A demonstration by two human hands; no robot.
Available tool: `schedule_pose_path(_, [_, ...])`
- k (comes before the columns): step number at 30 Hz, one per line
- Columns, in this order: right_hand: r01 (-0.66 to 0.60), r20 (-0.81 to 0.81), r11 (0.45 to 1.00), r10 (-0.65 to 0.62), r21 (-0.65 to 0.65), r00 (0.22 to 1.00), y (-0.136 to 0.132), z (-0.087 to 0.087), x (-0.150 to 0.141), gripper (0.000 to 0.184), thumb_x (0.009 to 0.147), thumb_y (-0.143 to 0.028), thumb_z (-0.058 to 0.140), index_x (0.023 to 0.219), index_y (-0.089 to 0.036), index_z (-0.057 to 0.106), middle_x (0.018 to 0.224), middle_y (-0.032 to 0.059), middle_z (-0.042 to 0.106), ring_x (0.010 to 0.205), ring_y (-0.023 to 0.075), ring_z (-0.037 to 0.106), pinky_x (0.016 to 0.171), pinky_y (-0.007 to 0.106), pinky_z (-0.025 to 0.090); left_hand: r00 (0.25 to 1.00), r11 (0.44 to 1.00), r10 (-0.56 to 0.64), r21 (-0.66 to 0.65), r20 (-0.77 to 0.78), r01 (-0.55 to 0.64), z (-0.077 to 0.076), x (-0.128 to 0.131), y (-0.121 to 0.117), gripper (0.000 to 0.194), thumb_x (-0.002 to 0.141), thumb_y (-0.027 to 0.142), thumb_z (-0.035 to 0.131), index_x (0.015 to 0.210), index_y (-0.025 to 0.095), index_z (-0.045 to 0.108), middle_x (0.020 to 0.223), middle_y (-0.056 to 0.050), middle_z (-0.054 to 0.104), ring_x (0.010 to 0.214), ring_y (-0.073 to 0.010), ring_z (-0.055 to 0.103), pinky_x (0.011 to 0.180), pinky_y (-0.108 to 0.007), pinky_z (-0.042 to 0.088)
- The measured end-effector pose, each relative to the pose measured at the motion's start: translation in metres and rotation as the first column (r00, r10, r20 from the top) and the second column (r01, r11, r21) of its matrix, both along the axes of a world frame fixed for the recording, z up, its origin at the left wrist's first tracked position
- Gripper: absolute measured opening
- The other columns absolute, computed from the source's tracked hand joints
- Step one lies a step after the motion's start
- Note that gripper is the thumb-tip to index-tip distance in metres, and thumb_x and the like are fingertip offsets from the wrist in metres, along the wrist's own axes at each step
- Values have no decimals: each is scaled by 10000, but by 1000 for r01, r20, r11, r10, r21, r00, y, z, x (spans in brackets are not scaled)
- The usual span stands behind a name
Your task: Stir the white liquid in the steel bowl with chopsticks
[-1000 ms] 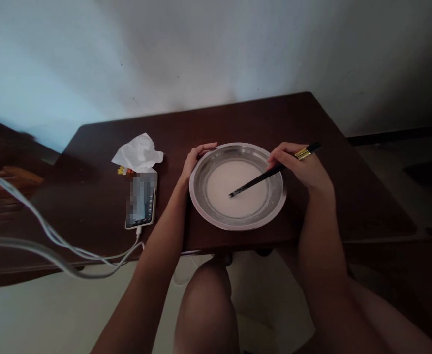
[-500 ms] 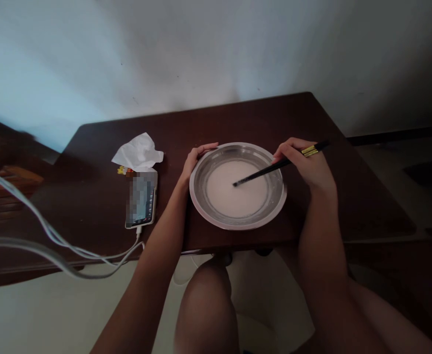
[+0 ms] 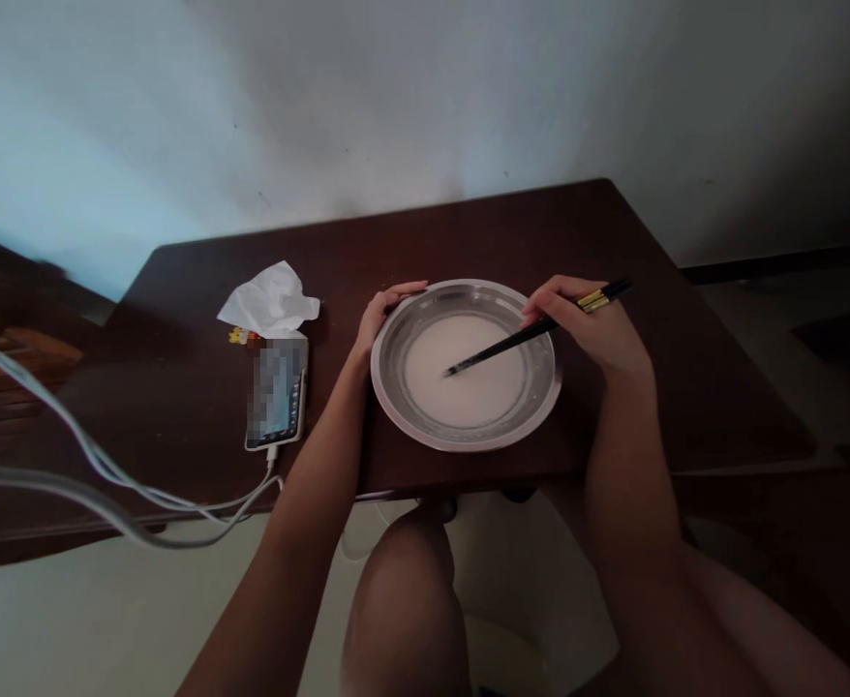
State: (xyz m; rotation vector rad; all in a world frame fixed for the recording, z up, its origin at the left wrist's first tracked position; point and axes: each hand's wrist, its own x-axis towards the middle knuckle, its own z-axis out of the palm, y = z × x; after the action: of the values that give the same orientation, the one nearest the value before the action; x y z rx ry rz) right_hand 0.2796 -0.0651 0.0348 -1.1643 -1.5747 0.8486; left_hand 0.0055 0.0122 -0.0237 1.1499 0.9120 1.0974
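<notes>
A wide steel bowl point(image 3: 388, 373) stands near the front edge of the dark wooden table. Whitish, milky liquid point(image 3: 469, 397) covers its bottom. My left hand point(image 3: 381, 315) curls round the left side of the bowl, fingers along the outside of the rim. Above the right rim, my right hand point(image 3: 589, 319) is closed round black chopsticks point(image 3: 501, 347) with gold bands near the top. They slant down to the left, and their tips meet the liquid near the middle of the bowl.
To the left lies a phone point(image 3: 278, 392) with a white charging cable point(image 3: 98, 450) hanging across the table's front edge. Behind the phone sit a crumpled white tissue point(image 3: 272, 300) and a small yellow item point(image 3: 237, 335). A wall point(image 3: 396, 97) rises behind the table point(image 3: 512, 232).
My right hand has shifted a little to the left, and the chopstick tips have moved left and slightly nearer to me in the liquid. My left hand stays on the bowl.
</notes>
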Motion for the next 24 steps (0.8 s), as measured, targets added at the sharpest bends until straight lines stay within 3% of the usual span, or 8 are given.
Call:
schedule_pose_path(3, [93,2,995,-93,36,996,0,0,0,213,857,-272,565,671,-215,651,648,-6,662,674,131,633,686,277,523,1000,1000,2,6,-15,-2,0,0,-1,356,840,368,452,969,182,726,1019,-67,740,1039,-237,650,945,-359,488])
schedule_pose_path(8, [-15,-17,1000,14,-25,1000,0,-1,0,187,852,-309,582,706,-228,668,655,-8,667,657,139,641,653,283,528,1000,1000,16,-13,-23,-16,2,1,-3,365,839,351,438,992,188,726,1036,-66,737,1039,-231,650,937,-349,495])
schedule_pose_path(13, [107,-23,993,-105,57,994,1,-2,2,229,867,-333,572,677,-230,648,638,-5,655,654,141,636,673,290,526,999,1000,24,-2,-22,-24,1,1,-2,358,840,351,443,976,177,725,1042,-75,733,1052,-234,647,941,-354,489])
schedule_pose_path(18, [0,-17,1000,0,-4,1000,1,-2,2,192,857,-317,587,713,-219,666,646,-9,659,643,135,637,655,280,516,1000,1000,21,-10,-10,-21,1,2,-3,377,860,344,409,1001,177,716,1025,-61,739,1002,-225,664,922,-355,501])
schedule_pose_path(24, [76,-39,997,-75,19,996,0,-2,1,233,861,-330,582,663,-225,645,621,-8,645,627,133,623,642,283,515,999,999,42,-32,-8,-42,-1,2,-1,389,881,367,386,981,180,712,1011,-65,740,1011,-226,666,915,-358,512])
